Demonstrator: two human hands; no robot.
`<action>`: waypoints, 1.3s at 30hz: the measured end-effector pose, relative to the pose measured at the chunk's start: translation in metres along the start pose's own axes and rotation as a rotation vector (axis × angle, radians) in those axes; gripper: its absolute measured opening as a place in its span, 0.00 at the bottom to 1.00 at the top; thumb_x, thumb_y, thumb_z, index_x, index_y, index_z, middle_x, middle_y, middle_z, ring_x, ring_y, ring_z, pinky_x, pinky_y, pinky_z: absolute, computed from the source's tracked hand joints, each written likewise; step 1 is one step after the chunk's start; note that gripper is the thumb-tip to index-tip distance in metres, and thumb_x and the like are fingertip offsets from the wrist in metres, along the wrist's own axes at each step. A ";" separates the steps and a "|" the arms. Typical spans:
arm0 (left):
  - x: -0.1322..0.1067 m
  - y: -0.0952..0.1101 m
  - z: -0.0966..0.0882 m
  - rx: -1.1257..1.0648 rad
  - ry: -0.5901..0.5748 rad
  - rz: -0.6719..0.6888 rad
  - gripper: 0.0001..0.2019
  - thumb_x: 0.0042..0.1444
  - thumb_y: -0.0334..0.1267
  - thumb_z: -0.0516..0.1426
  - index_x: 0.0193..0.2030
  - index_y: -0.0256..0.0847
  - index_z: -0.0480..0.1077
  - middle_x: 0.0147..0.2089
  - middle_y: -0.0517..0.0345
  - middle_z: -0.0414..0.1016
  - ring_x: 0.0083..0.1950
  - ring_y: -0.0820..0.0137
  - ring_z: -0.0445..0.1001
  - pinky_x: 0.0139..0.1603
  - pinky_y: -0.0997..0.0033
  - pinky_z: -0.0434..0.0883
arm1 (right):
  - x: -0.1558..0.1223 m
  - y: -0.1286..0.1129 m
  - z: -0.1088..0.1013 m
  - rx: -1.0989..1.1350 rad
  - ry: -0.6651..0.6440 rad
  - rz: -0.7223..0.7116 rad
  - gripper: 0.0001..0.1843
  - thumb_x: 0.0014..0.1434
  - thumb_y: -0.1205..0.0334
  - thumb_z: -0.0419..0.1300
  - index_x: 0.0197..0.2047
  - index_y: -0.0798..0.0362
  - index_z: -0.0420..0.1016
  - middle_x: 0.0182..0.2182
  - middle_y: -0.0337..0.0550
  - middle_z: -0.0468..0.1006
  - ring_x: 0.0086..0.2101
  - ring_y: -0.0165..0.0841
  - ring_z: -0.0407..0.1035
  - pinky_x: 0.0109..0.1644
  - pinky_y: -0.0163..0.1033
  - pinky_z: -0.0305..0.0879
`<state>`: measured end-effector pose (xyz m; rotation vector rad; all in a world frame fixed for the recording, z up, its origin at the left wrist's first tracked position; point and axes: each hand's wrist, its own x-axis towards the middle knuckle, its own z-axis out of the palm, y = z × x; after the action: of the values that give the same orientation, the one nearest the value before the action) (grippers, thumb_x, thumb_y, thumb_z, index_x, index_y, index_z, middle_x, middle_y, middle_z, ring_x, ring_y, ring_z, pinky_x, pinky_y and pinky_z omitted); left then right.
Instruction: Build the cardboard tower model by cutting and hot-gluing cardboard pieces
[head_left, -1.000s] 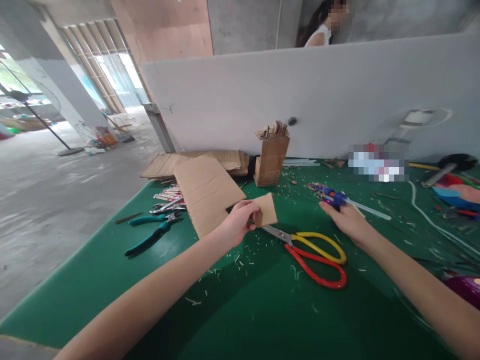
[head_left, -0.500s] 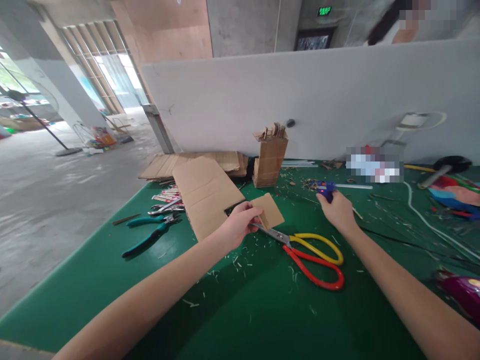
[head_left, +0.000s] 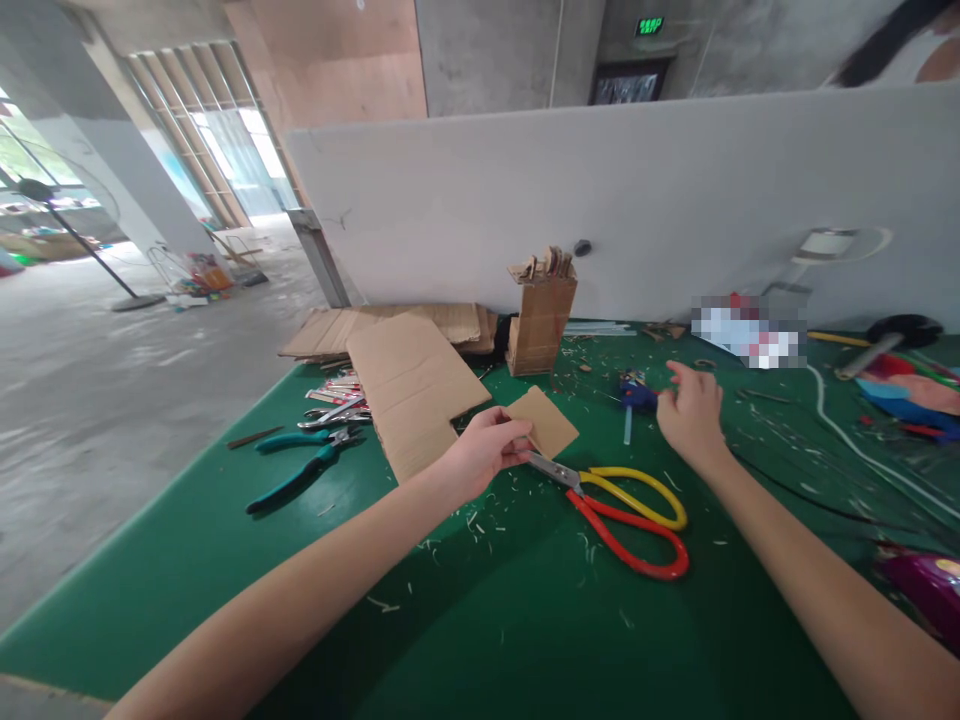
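My left hand (head_left: 491,450) pinches a small square of cardboard (head_left: 553,424) by its left edge. Beneath that hand, large scissors (head_left: 637,520) with one yellow and one red handle lie on the green table, blade tips hidden. My right hand (head_left: 691,412) is just right of a blue glue gun (head_left: 637,394), its fingers apart and nothing visible in them. From the glue gun a pale glue stick points toward me. Left of my left hand lies a bigger cardboard sheet (head_left: 412,385) with a notch cut from its corner.
Teal-handled pliers (head_left: 300,470) lie at left near several metal tools. A cardboard holder (head_left: 544,320) stands against the white partition (head_left: 600,190). A white cable (head_left: 825,400) runs along the right side, and a purple object (head_left: 926,590) sits at the right edge.
My right hand has let go of the glue gun and moved slightly right. The gun has turned, its stick now pointing toward me. The cardboard square has shifted slightly right.
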<state>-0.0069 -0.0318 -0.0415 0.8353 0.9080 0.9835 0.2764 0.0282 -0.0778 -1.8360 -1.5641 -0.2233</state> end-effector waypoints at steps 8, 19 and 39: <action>0.003 0.002 0.001 -0.156 0.060 0.083 0.04 0.52 0.29 0.59 0.34 0.34 0.67 0.34 0.50 0.75 0.33 0.72 0.76 0.44 0.66 0.72 | -0.025 -0.083 -0.030 0.975 -0.120 0.359 0.16 0.57 0.46 0.46 0.29 0.49 0.64 0.24 0.38 0.66 0.24 0.32 0.62 0.30 0.40 0.66; 0.002 -0.001 0.009 0.059 0.168 0.209 0.11 0.49 0.39 0.61 0.36 0.36 0.70 0.38 0.52 0.74 0.39 0.71 0.72 0.31 0.75 0.64 | -0.076 -0.156 -0.021 1.582 -0.541 0.599 0.14 0.44 0.57 0.68 0.30 0.52 0.70 0.23 0.32 0.66 0.26 0.25 0.61 0.30 0.32 0.64; 0.075 0.024 0.007 1.616 0.055 0.266 0.11 0.36 0.18 0.59 0.15 0.36 0.66 0.33 0.42 0.76 0.51 0.51 0.69 0.53 0.52 0.62 | -0.033 -0.084 -0.016 1.474 -0.264 0.576 0.18 0.35 0.57 0.72 0.27 0.51 0.68 0.22 0.30 0.64 0.24 0.23 0.59 0.25 0.29 0.67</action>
<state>0.0122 0.0443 -0.0361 2.3062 1.6400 0.2897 0.1952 -0.0055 -0.0509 -0.9641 -0.7580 1.1612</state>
